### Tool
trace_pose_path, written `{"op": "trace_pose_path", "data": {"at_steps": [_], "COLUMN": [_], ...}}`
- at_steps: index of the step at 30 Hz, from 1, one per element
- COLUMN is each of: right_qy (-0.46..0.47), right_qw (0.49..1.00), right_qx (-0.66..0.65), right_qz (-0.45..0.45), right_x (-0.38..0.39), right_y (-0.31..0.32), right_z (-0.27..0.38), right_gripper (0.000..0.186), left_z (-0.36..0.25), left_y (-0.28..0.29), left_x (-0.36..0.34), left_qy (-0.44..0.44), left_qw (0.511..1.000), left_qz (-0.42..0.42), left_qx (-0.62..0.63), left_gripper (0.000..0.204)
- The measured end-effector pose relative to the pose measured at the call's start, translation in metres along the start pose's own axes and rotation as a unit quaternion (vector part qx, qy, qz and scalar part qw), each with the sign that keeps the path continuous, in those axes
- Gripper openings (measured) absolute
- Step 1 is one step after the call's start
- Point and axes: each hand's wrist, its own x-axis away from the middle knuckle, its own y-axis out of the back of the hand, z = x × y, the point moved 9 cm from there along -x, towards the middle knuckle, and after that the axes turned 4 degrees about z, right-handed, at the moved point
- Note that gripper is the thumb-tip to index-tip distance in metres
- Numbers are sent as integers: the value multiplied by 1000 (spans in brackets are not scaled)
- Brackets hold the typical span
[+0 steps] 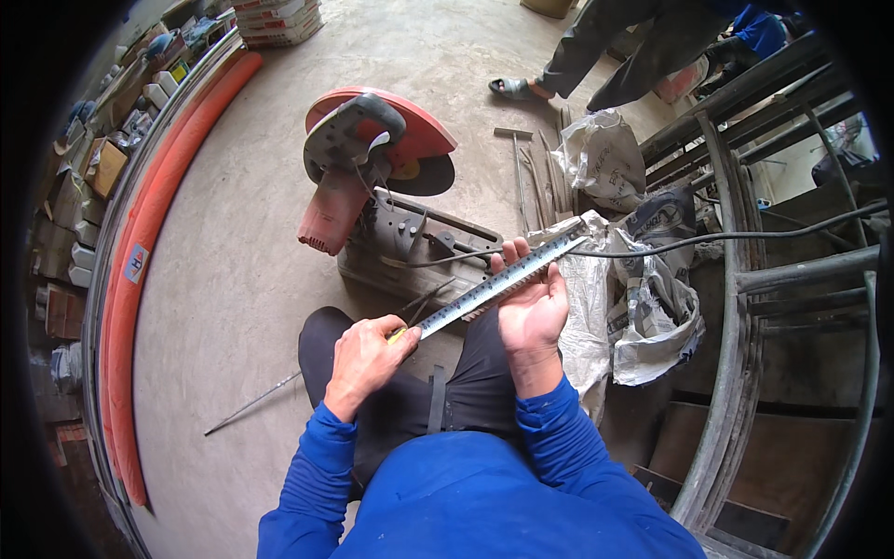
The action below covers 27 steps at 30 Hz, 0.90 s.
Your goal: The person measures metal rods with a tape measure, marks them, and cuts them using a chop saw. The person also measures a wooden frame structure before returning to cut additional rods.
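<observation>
A tape measure spans my two hands above my lap, its pale marked blade [503, 282] slanting up to the right. My left hand [366, 359] is closed at the blade's lower end, where a bit of its yellow case [398, 335] shows between the fingers. My right hand [533, 312], palm up, supports the blade near its far end, with fingers behind it and the thumb in front. A ribbed edge runs along the blade's underside; I cannot tell what it belongs to. Just ahead stands a red and grey chop saw [340, 200] with its dark disc tilted up.
A thin rod [251, 405] lies on the floor at left. White sacks [587, 307] and a black cable [708, 238] are at right, beside a metal frame [726, 307]. Long orange rolls [140, 252] line the left. A person's sandalled foot [515, 89] is at the back.
</observation>
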Motion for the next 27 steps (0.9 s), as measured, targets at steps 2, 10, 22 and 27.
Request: {"op": "trace_pose_path", "data": {"at_steps": [2,10,22,27], "right_qy": [-2,-53,-353,-406], "right_qw": [997,976,583,404], "right_qx": [-2,206,688,785], "right_qz": [-83,-44,-250,-235], "right_x": [-2,33,255,303], "right_y": [26,111,393,487], "right_z": [11,164,154,162], "right_gripper": [37,25,20,35], "left_z": [4,68,125,125], "left_y": [0,-34,-86,-87], "left_x": [-1,-23,-35,-41], "left_qy": [0,60,154,139], "left_qw": [1000,976,951,947], "left_qz": [-7,70,150,160], "left_qx": [4,198,221,242], "left_gripper": [41,36,38,39]}}
